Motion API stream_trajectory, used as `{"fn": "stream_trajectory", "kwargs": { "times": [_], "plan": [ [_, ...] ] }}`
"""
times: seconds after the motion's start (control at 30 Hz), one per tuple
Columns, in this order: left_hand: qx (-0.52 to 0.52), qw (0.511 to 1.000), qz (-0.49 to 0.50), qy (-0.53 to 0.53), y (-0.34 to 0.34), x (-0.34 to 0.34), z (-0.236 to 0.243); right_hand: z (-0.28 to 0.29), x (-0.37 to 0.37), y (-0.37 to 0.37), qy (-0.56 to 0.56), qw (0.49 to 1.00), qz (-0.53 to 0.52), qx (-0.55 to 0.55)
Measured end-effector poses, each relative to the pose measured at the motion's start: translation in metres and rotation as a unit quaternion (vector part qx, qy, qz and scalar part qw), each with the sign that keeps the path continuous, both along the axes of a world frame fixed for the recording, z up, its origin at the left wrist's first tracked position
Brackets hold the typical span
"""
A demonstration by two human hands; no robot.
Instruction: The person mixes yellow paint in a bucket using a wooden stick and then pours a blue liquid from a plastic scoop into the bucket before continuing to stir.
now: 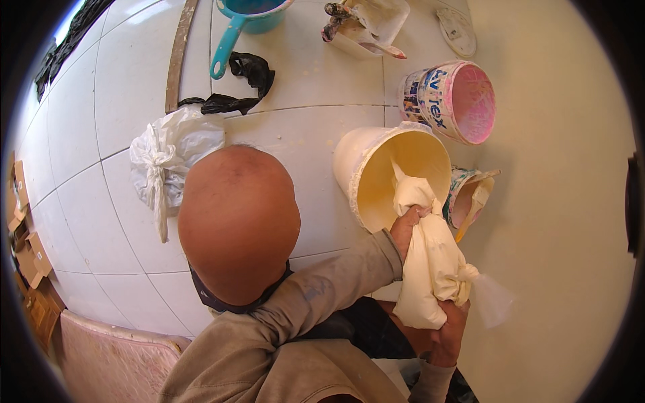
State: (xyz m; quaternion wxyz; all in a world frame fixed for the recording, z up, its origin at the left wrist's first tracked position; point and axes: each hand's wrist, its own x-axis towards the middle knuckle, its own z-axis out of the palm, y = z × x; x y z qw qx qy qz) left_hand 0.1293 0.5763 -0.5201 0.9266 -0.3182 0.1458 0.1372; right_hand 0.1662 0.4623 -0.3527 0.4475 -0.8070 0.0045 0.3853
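A clear plastic bag (pixel 435 265) full of cream-coloured material slants down from a cream bucket (pixel 349 168). My left hand (pixel 405 230) is closed around the bag's narrow neck at the bucket's mouth. Lower down, my right hand (pixel 451 327) grips the bag's bulging bottom end, just below a knot with a loose clear tail. The bag's pointed open end reaches inside the bucket, which lies tilted with its mouth toward me. Whether the contents are powder or paste, I cannot tell.
Beyond the bucket are a pink-stained pail (pixel 416 101) and a small can (pixel 463 176) holding a brush. A tray (pixel 396 27) with brushes, a teal dipper (pixel 232 40), black plastic (pixel 252 74) and a knotted white bag (pixel 168 151) lie on the tiles. A wall (pixel 551 201) rises at right.
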Motion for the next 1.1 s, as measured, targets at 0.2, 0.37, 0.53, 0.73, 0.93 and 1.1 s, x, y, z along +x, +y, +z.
{"fn": "stream_trajectory", "kwargs": {
  "times": [0.2,0.37,0.53,0.73,0.93,1.1],
  "plan": [
    [-0.01,0.999,0.021,0.033,-0.004,-0.001,-0.001,0.004,0.006,-0.007,-0.08,0.987,0.125,-0.059],
    [-0.042,0.996,0.039,-0.068,0.009,-0.01,0.018,0.001,0.004,-0.004,0.008,0.999,-0.035,0.019],
    [-0.024,0.987,0.149,-0.056,0.02,-0.015,0.031,0.005,0.007,0.002,0.065,0.994,-0.05,0.069],
    [-0.049,0.996,0.075,0.005,0.022,-0.006,0.035,0.01,0.005,0.002,0.083,0.994,-0.044,0.062],
    [-0.066,0.996,0.064,0.012,0.019,0.001,0.019,0.008,0.005,0.0,0.102,0.993,-0.036,0.041],
    [-0.088,0.989,0.066,-0.101,0.004,0.011,-0.007,0.012,0.002,0.008,0.089,0.995,-0.031,0.046]
  ]
}}
